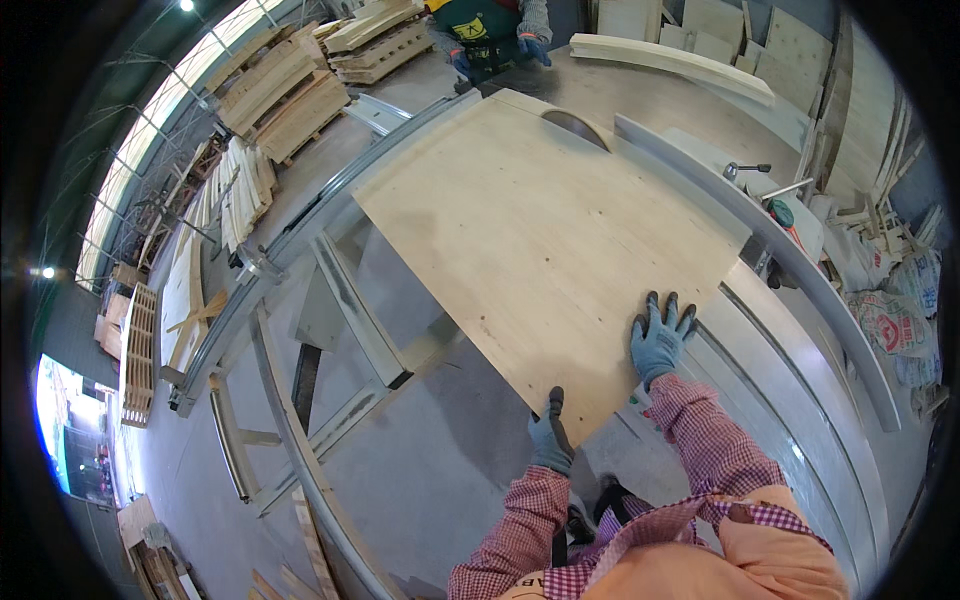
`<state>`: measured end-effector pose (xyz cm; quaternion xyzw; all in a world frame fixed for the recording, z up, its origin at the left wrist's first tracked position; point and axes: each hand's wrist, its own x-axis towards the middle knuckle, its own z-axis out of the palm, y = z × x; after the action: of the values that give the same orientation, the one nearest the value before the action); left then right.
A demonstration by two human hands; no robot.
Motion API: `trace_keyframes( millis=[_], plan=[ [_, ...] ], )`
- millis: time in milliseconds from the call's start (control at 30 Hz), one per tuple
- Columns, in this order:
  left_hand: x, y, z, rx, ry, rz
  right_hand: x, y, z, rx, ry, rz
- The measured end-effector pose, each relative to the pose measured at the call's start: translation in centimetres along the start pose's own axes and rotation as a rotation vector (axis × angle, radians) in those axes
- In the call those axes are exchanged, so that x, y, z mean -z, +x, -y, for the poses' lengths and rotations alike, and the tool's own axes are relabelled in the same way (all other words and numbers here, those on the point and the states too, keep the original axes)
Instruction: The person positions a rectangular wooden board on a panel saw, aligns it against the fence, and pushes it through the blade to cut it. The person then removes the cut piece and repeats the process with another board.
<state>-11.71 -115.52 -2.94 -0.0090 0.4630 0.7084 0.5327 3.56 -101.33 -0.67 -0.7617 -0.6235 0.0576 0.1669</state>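
A large pale plywood panel (540, 250) lies across a table saw (790, 400). My left hand (552, 440), in a blue-grey glove with dark fingertips, holds the panel's near corner edge; its thumb side shows and the other fingers are hidden. On the panel's right near edge, my right hand (658, 345) presses flat with gloved fingers spread. The round saw blade (577, 128) rises at the panel's far end. A long metal fence (765, 235) runs along the right side.
Across the saw stands a co-worker (487, 35) with gloved hands apart from the panel. A metal sliding frame (340, 310) extends at the left. Stacked boards (285, 95) sit far left, sacks (890, 325) at right. A long board (670, 62) lies at the back.
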Motion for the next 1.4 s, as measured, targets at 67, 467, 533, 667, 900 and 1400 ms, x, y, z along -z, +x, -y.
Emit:
trace_keyframes(
  millis=[67, 467, 533, 667, 900, 1400],
  plan=[
    [0.1, 0.1, 0.0, -0.004, -0.018, -0.041, 0.0, -0.2, 0.0, 0.004, -0.008, 0.005],
    [0.2, 0.4, 0.2, -0.025, 0.038, -0.021, 0.4, -0.3, 0.3, -0.015, 0.015, -0.009],
    [0.2, 0.0, 0.1, -0.038, 0.052, -0.018, 0.9, -0.3, 0.4, -0.021, 0.012, 0.014],
    [0.3, -0.3, 0.2, -0.056, 0.091, 0.005, 0.6, -0.6, 0.0, -0.011, 0.012, -0.011],
    [0.3, -0.6, -0.3, -0.054, 0.137, 0.003, 1.0, -0.9, 0.2, -0.014, 0.012, 0.023],
    [2.7, -1.8, 0.5, 0.049, 0.167, 0.049, 0.4, -2.3, -2.3, 0.073, 0.035, 0.002]
  ],
)
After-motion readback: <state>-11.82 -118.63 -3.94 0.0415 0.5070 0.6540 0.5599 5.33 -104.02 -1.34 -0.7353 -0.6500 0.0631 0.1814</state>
